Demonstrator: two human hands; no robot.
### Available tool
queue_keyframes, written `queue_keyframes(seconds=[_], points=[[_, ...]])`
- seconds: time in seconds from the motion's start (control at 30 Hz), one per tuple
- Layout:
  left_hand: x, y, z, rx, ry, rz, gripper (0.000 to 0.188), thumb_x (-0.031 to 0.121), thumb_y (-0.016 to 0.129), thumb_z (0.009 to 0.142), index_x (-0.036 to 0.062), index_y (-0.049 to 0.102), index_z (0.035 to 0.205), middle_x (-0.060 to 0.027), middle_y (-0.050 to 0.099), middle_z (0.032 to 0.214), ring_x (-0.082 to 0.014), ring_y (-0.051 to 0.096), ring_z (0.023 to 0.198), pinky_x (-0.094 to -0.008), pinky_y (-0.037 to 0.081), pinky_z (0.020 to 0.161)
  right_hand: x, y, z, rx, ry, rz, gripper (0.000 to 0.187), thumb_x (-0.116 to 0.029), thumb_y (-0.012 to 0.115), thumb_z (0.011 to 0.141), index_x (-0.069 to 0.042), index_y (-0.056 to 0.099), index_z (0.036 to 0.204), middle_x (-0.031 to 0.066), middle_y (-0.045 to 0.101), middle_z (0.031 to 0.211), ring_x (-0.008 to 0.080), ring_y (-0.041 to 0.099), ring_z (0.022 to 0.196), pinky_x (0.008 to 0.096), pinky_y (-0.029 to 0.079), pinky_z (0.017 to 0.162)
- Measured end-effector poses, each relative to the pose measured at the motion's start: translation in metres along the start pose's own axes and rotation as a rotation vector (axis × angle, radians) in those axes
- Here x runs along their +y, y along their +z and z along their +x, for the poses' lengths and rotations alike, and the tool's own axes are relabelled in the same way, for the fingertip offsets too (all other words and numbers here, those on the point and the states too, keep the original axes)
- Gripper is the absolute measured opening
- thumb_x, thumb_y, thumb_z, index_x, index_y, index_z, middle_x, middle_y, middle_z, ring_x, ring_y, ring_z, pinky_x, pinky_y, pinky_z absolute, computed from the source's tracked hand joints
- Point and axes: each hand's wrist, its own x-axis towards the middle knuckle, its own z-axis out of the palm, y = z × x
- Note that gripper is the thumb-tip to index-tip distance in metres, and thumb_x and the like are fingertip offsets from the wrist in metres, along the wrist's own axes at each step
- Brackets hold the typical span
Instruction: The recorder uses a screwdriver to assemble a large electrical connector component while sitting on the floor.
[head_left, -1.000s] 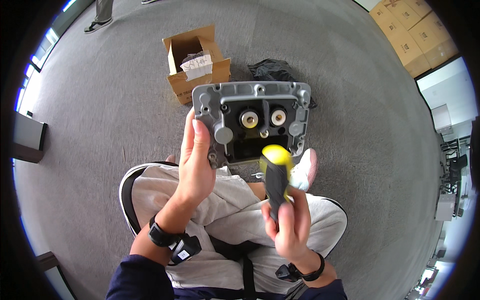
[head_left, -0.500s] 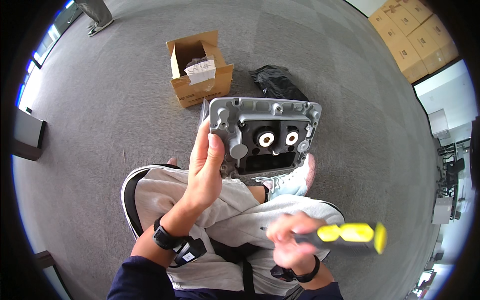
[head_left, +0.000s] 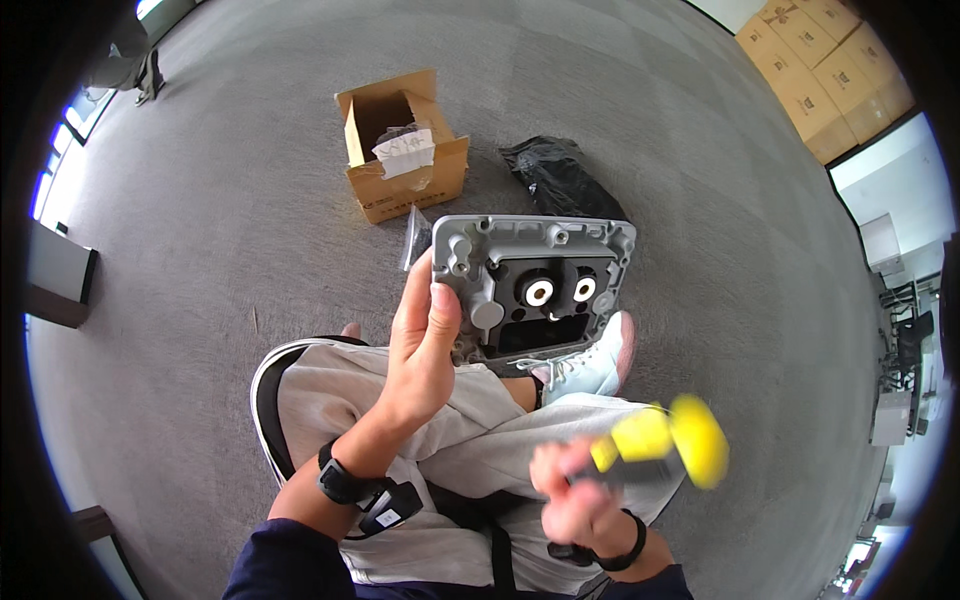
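Note:
My left hand [head_left: 422, 350] grips the left edge of a grey metal housing [head_left: 487, 315], thumb on the near face. The housing is held up and tilted, with a black inner panel [head_left: 510, 275] and two round white-ringed fittings facing me. Over my lap, my right hand [head_left: 575, 500] is closed around a screwdriver [head_left: 640, 435] with a yellow and black handle, blurred by motion. The handle end points up and to the right, away from the housing. The blade is hidden or too blurred to make out.
An open cardboard box [head_left: 408, 190] stands on the grey carpet ahead. A black plastic-wrapped package [head_left: 565, 180] lies right of it, and a small clear bag [head_left: 414, 240] lies behind the housing. Cartons [head_left: 825, 75] are stacked far right. A person's leg [head_left: 145, 75] shows at far left.
The screwdriver has swung in my right hand, its handle end now pointing higher. The housing sits slightly lower in view. The person at far left has moved further left.

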Motion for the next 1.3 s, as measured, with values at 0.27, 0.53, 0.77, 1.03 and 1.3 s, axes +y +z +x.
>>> queue_keyframes(seconds=[0.27, 0.53, 0.77, 1.03, 1.3], points=[[-0.001, -0.001, -0.002, -0.015, 0.033, 0.055, 0.044, 0.035, 0.036, 0.104, 0.0069, 0.036, 0.138, -0.0044, 0.055, 0.122, -0.0107, 0.052, 0.11, -0.0263, 0.041, 0.094, 0.004, -0.002, 0.008, 0.09, 0.182, -0.013, 0.043, -0.053, 0.037, 0.098, -0.01, 0.039, 0.094, -0.0017, 0.035, 0.055, 0.0095, 0.03, 0.046, 0.0255, 0.026, 0.043], [-0.005, 0.007, 0.009, 0.265, -0.389, -0.377, 0.038, 0.038, 0.035, 0.103, 0.0165, 0.044, 0.133, 0.001, 0.056, 0.124, -0.0151, 0.055, 0.113, -0.0347, 0.043, 0.097, -0.026, -0.041, 0.032, 0.385, -0.033, 0.391, 0.045, -0.056, 0.038, 0.097, -0.011, 0.04, 0.104, -0.0026, 0.031, 0.054, 0.0067, 0.022, 0.043, 0.0224, 0.02, 0.04], [-0.054, -0.017, 0.011, 0.441, -0.784, -0.092, 0.024, 0.033, 0.039, 0.102, 0.018, 0.046, 0.12, -0.0037, 0.058, 0.111, -0.02, 0.064, 0.095, -0.0404, 0.056, 0.079, -0.01, -0.081, 0.045, 0.635, 0.057, 0.757, 0.029, -0.037, 0.04, 0.102, -0.009, 0.048, 0.1, -0.0054, 0.03, 0.06, 0.0041, 0.021, 0.045, 0.0206, 0.019, 0.036], [-0.1, 0.003, 0.001, 0.317, -0.945, -0.03, 0.023, 0.02, 0.04, 0.102, 0.0144, 0.044, 0.124, -0.0048, 0.057, 0.114, -0.02, 0.058, 0.104, -0.0452, 0.051, 0.088, -0.004, -0.087, 0.038, 0.478, 0.416, 1.08, 0.029, -0.04, 0.038, 0.102, -0.012, 0.048, 0.1, -0.0043, 0.031, 0.061, 0.0056, 0.024, 0.047, 0.0214, 0.022, 0.04], [-0.133, -0.019, 0.029, 0.181, -1.055, -0.032, 0.026, 0.014, 0.034, 0.103, 0.0125, 0.042, 0.128, -0.0065, 0.057, 0.116, -0.0221, 0.059, 0.106, -0.0484, 0.051, 0.088, -0.014, -0.091, 0.033, 0.439, 0.414, 1.124, 0.029, -0.041, 0.038, 0.102, -0.014, 0.046, 0.1, -0.0035, 0.031, 0.061, 0.0064, 0.025, 0.048, 0.0224, 0.023, 0.042]])
